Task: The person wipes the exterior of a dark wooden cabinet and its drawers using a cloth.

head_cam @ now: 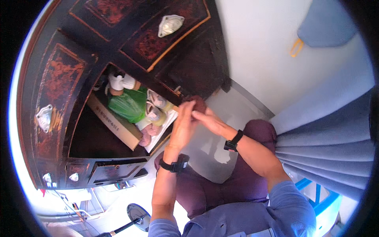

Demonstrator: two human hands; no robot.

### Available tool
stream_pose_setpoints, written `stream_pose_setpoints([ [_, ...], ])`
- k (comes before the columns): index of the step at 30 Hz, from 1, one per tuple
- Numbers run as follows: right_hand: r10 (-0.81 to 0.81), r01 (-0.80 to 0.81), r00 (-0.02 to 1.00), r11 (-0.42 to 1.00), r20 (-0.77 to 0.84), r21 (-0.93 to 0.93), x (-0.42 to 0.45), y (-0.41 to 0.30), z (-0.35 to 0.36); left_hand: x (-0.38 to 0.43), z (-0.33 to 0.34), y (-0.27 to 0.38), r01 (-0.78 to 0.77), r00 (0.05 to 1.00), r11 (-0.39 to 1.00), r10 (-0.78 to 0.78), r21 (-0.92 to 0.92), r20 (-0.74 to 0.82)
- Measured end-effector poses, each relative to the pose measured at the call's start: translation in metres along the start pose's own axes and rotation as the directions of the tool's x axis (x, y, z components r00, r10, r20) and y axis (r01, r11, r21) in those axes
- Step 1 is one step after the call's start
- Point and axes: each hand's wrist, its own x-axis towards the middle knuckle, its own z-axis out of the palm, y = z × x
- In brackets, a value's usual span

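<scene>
My left hand [184,126] and my right hand [212,122] meet in front of a dark wooden cabinet [100,57]. Between them is a small dark reddish-brown item [197,104], perhaps cloth; fingers and blur hide its exact kind. Just left of my hands is the cabinet's open lower compartment. Inside are a pair of small light shoes [155,114], a green plastic bag [128,103] and white shoes with tan soles [117,83] at the back. Pink fuzzy footwear [149,133] sits at the front edge, beside a long cardboard box [114,123] bearing printed writing.
My knees [260,133] are bent close to the cabinet over a grey floor [207,160]. A grey-blue curtain [325,142] hangs at right, above a blue plastic frame [328,201]. A round fan-like base [138,217] stands at lower left.
</scene>
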Motion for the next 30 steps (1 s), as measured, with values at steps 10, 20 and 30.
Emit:
stream_pose_setpoints([
  [10,-0.801,0.366,0.441,0.572,-0.405,-0.734,0.066,-0.112,-0.035,0.078,-0.108,0.000,0.052,0.749,0.988,-0.137,-0.148,-0.648],
  [20,-0.824,0.382,0.562,0.179,0.074,-0.907,0.081,-0.060,0.030,0.120,-0.089,-0.016,-0.101,0.693,0.995,0.060,-0.015,-0.718],
  [30,-0.938,0.315,0.335,0.197,-0.085,-0.929,0.092,-0.144,0.000,0.118,-0.096,-0.025,-0.089,0.710,0.994,0.112,0.070,-0.695],
])
